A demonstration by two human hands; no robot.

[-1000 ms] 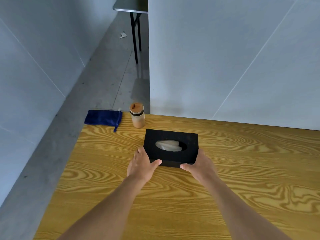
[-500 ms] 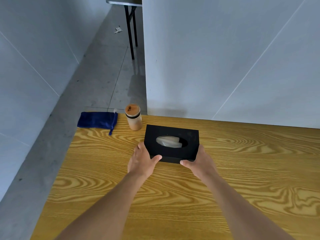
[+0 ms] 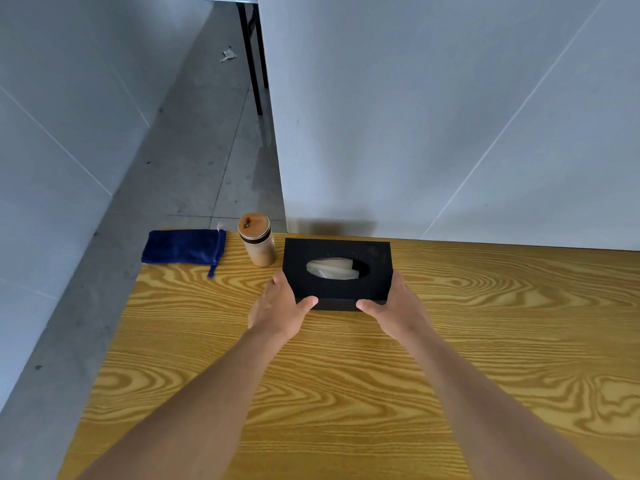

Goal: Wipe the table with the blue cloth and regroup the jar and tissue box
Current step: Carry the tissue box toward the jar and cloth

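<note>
Left hand (image 3: 277, 311): we hold it against the left end of the tissue box (image 3: 337, 273), thumb hooked along the near edge, fingers hidden behind the box's side. Left forearm: bare, stretched forward from the lower left toward the box.

Right hand (image 3: 398, 308): we hold it at the right end of the box, thumb laid on the near edge, fingers curled round the side. Right forearm: bare, reaching in from the lower right.

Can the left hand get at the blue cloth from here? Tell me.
Probably yes: the left hand grips the tissue box, but once released, only bare table lies toward the blue cloth.
</note>
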